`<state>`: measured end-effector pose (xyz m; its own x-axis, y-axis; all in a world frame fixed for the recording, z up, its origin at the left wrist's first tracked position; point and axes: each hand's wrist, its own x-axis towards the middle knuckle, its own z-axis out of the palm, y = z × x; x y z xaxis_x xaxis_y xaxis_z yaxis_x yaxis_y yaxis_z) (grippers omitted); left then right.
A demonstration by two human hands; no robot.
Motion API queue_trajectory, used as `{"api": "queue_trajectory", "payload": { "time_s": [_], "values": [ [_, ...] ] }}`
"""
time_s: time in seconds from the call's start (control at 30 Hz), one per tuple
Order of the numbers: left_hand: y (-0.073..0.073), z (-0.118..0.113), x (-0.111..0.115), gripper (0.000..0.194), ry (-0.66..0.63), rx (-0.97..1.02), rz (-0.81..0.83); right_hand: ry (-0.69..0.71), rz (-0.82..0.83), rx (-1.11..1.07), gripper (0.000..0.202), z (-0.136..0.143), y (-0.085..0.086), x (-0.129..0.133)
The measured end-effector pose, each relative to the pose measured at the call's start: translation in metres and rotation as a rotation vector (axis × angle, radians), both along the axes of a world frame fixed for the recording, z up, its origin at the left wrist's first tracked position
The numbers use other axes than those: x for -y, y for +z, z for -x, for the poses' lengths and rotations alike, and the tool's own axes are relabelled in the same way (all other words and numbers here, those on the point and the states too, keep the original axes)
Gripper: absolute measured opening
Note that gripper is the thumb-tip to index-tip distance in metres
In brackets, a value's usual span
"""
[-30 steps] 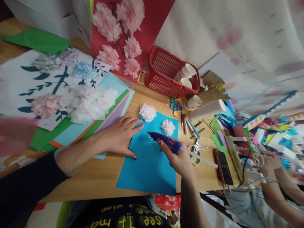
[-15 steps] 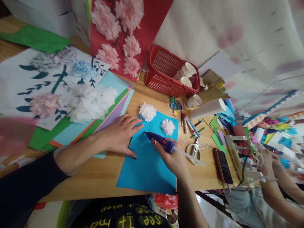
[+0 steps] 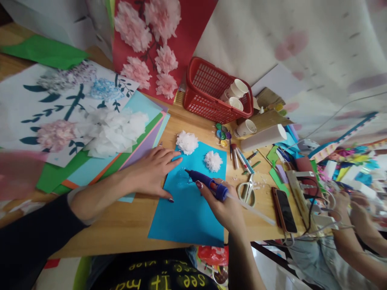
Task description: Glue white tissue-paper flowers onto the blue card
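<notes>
Blue sheet (image 3: 184, 217) flat on counter (image 3: 117, 231), near centre. Right hand (image 3: 225, 207): fingers wrapped round glue gun (image 3: 208, 182), tip at clear glue (image 3: 182, 180), sheet's far left. Left hand (image 3: 152, 171): fingers spread at sheet's left edge.

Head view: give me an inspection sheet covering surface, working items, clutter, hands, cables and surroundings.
Surface: wooden table, blue sheet on it.
Working items: glue gun, clear glue on the sheet, two white flowers towards its far end.
Clutter: red basket holding cups; scissors, phone on the right; paper stack left.
Hands: right hand grips the glue gun, tip contact unclear; left hand spread at the sheet's left edge.
Cables: white cable at the phone's near end.
Surroundings: another person's hands at right; patterned cloth behind.
</notes>
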<state>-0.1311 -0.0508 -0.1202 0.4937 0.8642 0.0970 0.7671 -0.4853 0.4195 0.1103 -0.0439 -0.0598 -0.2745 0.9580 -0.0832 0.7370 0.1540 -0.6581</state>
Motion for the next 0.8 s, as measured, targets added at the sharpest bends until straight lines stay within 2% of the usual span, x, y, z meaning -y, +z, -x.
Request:
{"api": "queue_trajectory", "payload": {
  "time_s": [0.23, 0.4, 0.5, 0.6, 0.8],
  "values": [
    [-0.001, 0.000, 0.000, 0.108, -0.001, -0.011, -0.009, -0.069, 0.021, -0.012, 0.041, -0.012, 0.007, -0.007],
    [0.000, 0.000, -0.001, 0.102, 0.009, -0.035, -0.003, -0.118, 0.070, -0.043, 0.042, -0.017, 0.011, -0.006],
    [-0.001, 0.000, -0.001, 0.102, 0.015, -0.030, 0.003, -0.091, 0.086, -0.030, 0.043, -0.014, 0.006, -0.005],
    [-0.001, 0.000, -0.001, 0.101, 0.014, -0.023, 0.006, -0.043, 0.034, 0.010, 0.044, -0.013, 0.003, -0.005],
    [-0.002, 0.000, -0.001, 0.101, 0.012, -0.033, 0.011, -0.009, 0.008, 0.039, 0.041, -0.021, 0.010, -0.002]
  ]
}}
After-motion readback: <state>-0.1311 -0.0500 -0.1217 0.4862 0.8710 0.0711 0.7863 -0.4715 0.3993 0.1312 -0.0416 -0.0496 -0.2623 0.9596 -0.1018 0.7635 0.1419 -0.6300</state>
